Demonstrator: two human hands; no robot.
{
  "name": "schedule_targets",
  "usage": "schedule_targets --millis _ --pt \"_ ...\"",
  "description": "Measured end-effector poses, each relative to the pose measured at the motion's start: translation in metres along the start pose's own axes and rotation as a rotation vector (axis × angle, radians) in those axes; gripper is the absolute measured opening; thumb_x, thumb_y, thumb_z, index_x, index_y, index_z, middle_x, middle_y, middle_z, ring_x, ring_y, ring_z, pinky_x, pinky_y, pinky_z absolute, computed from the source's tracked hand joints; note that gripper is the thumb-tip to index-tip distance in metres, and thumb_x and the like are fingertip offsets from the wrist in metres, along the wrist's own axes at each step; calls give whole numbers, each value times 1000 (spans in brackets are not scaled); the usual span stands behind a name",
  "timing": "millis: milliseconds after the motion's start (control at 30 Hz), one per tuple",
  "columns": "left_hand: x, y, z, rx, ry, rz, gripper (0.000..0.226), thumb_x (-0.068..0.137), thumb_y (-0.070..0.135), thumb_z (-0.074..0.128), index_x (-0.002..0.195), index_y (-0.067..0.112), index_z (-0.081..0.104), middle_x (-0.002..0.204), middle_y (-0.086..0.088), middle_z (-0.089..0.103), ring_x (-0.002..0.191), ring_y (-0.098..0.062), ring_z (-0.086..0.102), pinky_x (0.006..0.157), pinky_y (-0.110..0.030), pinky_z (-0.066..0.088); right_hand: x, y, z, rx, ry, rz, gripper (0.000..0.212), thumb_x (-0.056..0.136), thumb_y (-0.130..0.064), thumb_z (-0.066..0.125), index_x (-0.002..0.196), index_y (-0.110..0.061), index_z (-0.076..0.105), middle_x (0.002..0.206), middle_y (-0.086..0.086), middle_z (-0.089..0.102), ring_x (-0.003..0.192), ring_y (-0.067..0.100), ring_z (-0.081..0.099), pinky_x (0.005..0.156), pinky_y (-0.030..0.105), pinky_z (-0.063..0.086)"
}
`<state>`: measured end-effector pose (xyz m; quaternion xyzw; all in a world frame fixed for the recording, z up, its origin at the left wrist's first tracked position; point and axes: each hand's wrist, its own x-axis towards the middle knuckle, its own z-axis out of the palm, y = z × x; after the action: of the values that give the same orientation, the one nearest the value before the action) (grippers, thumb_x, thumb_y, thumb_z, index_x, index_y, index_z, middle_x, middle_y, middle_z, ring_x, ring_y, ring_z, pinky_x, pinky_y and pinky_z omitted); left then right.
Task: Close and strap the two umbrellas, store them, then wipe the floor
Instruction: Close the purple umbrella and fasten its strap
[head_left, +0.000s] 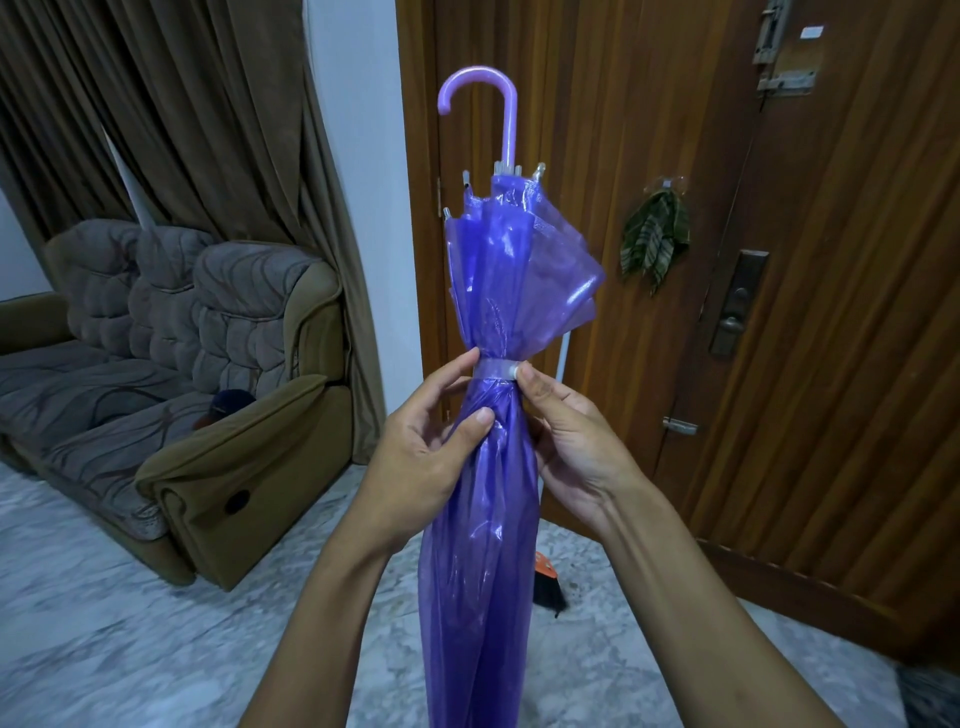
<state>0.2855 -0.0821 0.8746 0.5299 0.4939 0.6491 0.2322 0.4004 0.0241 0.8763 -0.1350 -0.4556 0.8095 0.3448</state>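
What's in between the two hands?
The purple umbrella, handle up, its clear strap wrapped round it. The left hand and right hand hold it from either side, head view.

Floor's a pale grey-white marbled stone tile floor (130, 649), kinda glossy. Along its left side sits a big olive-brown upholstered sofa with grey swirl-pattern cushions (171, 415), its armrest end toward the middle of the floor. Near the far edge, just by the brown wooden door (779, 364), a brush with black bristles and an orange top (549, 590) has its bristles down on the tiles. There's some dark fuzzy thing (930, 696) at the near right corner, can't tell what it is.
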Motion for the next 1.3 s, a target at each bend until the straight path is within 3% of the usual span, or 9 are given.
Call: schedule_targets --millis 300,500,633,733,833,933,1033,1200,1300 --pt "-4 -9 -4 80 -5 1 50 85 30 63 132 41 51 125 16 63 115 -10 63 92 -24 52 -2 6 -1 38 -40 43 58 86 -27 70 136 -3 53 122 24 67 104 30 67 100 46 52" --pt "-3 -10 2 102 -2 8 47 89 26 64 131 41 52 126 13 63 118 -14 62 100 -35 51 -3 6 1 -25 42 -94 40 84 -21 69 119 -3 62 108 23 72 87 27 72 84 39 61" --pt "0 -9 7 33 -4 -16 47 87 23 64 130 41 53 125 10 63 115 -11 64 97 -32 53 -10 8 0 -151 167 -161 37 82 -31 74 113 -11 69 106 17 75 96 31 73 90 45 56" --pt "5 -10 17 -29 16 -38 47 90 14 62 129 38 54 125 2 63 105 -8 66 92 -30 55 -18 3 1 -280 281 -246 33 87 -29 71 116 -16 62 101 8 77 91 24 75 83 39 59" --pt "11 -13 31 -31 4 -57 46 92 11 61 130 36 55 123 1 62 92 -5 68 78 -23 57 -27 0 -7 -421 370 -378 26 90 -24 69 113 -24 57 100 5 76 87 15 75 76 28 61" --pt "17 -17 48 -5 -36 -58 46 93 13 62 133 33 53 126 5 60 103 -5 66 80 -20 56 -37 -7 -22 -586 383 -486 19 94 -15 66 111 -23 67 101 -8 73 93 0 70 76 13 54" --pt "25 -23 71 2 -80 -64 46 93 13 62 135 31 52 129 5 59 111 3 61 82 -12 52 -43 -18 -42 -650 419 -509 21 94 -14 66 113 -22 70 101 -18 72 96 -6 68 78 9 51" --pt "42 -36 128 -40 -124 -58 46 90 4 65 132 20 54 124 0 61 101 6 65 78 -9 50 -56 -42 -97 -719 570 -545 18 94 -20 67 111 -24 72 104 -12 74 99 -3 68 83 12 51" --pt "52 -51 176 9 -142 -28 50 86 5 71 130 23 54 119 8 63 99 2 66 78 -12 52 -74 -67 -137 -712 678 -545 25 94 -21 66 119 -19 69 106 -4 73 94 0 69 78 11 51"
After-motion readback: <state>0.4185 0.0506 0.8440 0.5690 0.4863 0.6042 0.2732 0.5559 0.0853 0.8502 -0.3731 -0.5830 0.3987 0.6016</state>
